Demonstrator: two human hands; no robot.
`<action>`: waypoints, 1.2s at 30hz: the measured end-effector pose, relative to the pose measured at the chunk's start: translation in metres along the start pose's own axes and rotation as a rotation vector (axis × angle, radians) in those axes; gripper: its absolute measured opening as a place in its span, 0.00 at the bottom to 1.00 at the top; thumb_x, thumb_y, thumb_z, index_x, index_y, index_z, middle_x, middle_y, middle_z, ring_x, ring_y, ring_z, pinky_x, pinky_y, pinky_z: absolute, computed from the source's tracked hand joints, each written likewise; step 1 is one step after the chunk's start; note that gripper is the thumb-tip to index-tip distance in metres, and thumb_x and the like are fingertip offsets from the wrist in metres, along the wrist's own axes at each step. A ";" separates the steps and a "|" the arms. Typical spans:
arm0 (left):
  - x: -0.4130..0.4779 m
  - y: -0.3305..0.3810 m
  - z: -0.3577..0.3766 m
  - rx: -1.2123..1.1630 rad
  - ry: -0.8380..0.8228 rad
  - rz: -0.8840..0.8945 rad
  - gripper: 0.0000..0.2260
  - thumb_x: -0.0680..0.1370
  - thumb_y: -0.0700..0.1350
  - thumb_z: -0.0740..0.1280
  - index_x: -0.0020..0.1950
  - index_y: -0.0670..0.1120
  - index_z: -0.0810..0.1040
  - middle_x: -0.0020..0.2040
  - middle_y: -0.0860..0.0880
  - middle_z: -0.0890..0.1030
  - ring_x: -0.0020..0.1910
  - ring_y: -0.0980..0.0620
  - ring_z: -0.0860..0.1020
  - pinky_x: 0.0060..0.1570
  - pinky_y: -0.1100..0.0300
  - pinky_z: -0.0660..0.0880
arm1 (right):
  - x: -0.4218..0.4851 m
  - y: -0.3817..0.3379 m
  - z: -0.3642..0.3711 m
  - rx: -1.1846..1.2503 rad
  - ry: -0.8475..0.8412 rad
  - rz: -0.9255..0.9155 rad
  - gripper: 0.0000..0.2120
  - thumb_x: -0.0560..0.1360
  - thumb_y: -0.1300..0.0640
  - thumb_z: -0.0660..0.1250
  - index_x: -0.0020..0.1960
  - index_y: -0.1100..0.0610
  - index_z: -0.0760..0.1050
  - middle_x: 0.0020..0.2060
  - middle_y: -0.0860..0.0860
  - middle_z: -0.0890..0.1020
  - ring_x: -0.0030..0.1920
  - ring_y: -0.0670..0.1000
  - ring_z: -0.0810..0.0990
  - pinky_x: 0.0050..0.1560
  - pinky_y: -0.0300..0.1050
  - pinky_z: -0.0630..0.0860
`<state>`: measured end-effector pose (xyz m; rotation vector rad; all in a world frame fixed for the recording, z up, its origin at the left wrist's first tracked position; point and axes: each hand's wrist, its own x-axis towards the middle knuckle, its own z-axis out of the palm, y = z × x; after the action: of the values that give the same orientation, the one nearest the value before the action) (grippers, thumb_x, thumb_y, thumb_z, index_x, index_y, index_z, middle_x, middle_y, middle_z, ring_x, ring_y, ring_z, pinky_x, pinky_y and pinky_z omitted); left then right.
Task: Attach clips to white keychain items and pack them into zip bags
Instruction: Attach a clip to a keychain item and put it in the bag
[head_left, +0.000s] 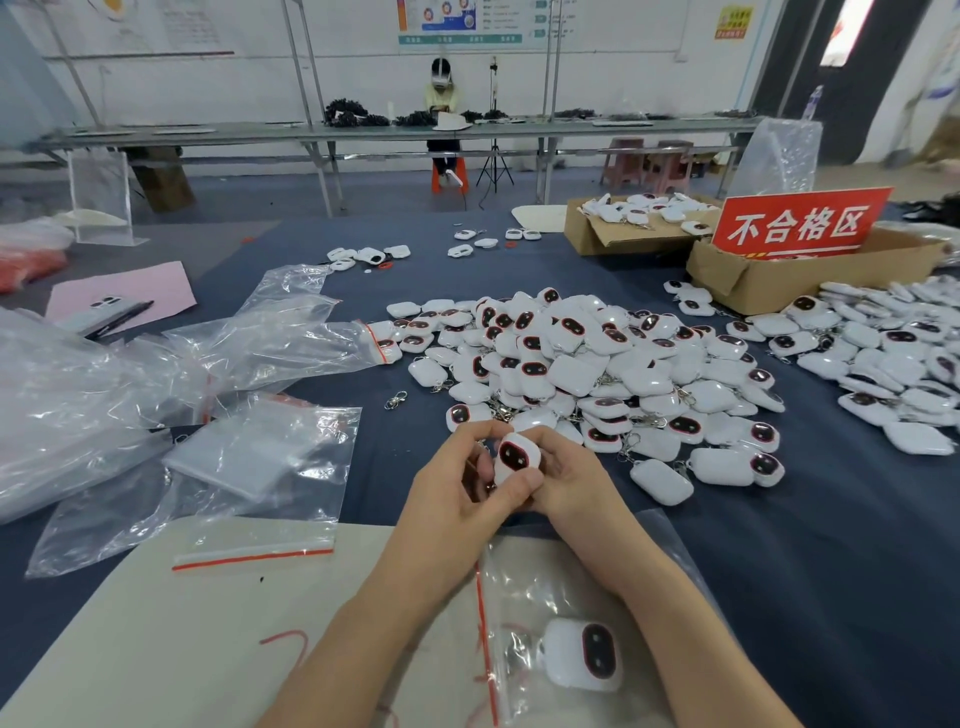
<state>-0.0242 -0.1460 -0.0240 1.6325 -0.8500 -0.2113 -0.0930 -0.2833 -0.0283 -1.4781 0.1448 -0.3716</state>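
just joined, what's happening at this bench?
A person is holding one white keychain item in both hands, left hand and right hand, apparently fitting its clip. A big pile of the same items lies just beyond. One item already sits in a zip bag near the person's arms, and empty zip bags lie to the left.

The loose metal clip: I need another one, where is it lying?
In the head view, the loose metal clip lies alone on the blue cloth, left of the big keychain pile, right of the zip bags.
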 end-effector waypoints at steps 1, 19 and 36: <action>0.000 0.000 0.000 0.005 -0.001 0.005 0.13 0.76 0.53 0.75 0.58 0.64 0.77 0.37 0.58 0.72 0.36 0.59 0.72 0.41 0.62 0.75 | 0.000 0.000 0.000 -0.015 0.000 -0.002 0.07 0.73 0.61 0.68 0.49 0.51 0.81 0.44 0.51 0.86 0.46 0.48 0.84 0.45 0.40 0.79; 0.001 0.002 -0.002 -0.099 0.006 -0.048 0.18 0.81 0.42 0.64 0.63 0.65 0.74 0.56 0.57 0.83 0.45 0.48 0.80 0.44 0.57 0.79 | 0.006 -0.007 -0.005 0.221 0.221 -0.003 0.07 0.74 0.57 0.72 0.46 0.46 0.85 0.44 0.53 0.85 0.45 0.50 0.81 0.49 0.44 0.78; 0.009 0.007 -0.012 -0.405 0.050 -0.162 0.11 0.85 0.39 0.59 0.64 0.46 0.78 0.43 0.42 0.86 0.40 0.47 0.85 0.42 0.61 0.80 | 0.002 -0.006 -0.004 0.042 0.138 -0.069 0.10 0.76 0.54 0.72 0.55 0.44 0.83 0.54 0.49 0.86 0.55 0.48 0.83 0.52 0.41 0.80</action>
<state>-0.0141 -0.1422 -0.0122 1.3180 -0.5906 -0.4256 -0.0929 -0.2879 -0.0228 -1.4188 0.1953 -0.5295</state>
